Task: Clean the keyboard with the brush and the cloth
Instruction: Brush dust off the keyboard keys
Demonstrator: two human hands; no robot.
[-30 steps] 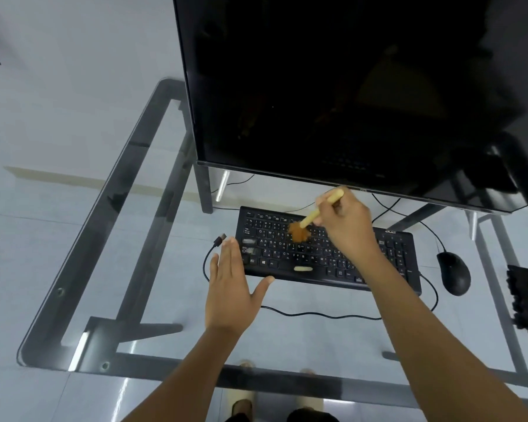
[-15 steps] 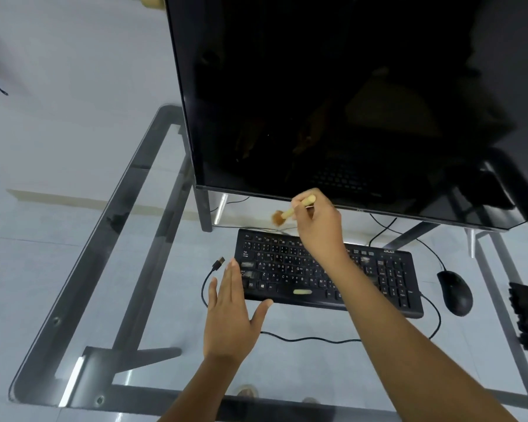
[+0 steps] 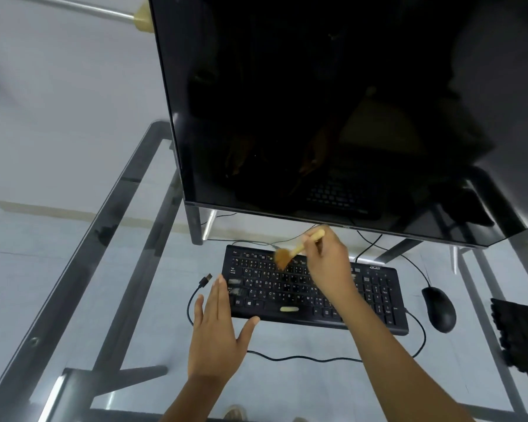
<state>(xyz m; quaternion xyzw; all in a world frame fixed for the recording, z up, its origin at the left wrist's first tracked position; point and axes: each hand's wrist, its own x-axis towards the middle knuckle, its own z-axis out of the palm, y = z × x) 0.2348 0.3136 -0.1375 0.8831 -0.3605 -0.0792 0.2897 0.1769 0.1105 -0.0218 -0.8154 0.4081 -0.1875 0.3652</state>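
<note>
A black keyboard point(image 3: 375, 296) lies on the glass desk below the monitor. My right hand point(image 3: 329, 263) grips a small wooden-handled brush point(image 3: 287, 254), whose brown bristles touch the upper key rows left of centre. My left hand point(image 3: 217, 333) lies flat with straight fingers at the keyboard's front left corner, fingertips on its edge. A dark cloth point(image 3: 518, 336) sits at the desk's right edge, apart from both hands.
A large dark monitor point(image 3: 333, 111) overhangs the keyboard's back. A black mouse point(image 3: 438, 309) sits right of the keyboard. The keyboard cable point(image 3: 287, 357) loops in front, its loose USB plug point(image 3: 206, 280) lying left. The glass desk point(image 3: 83, 284) shows its metal frame.
The brush lifted off the keys toward the monitor half a second ago, and now has come back down onto the upper rows. My left hand has stayed at the keyboard's corner.
</note>
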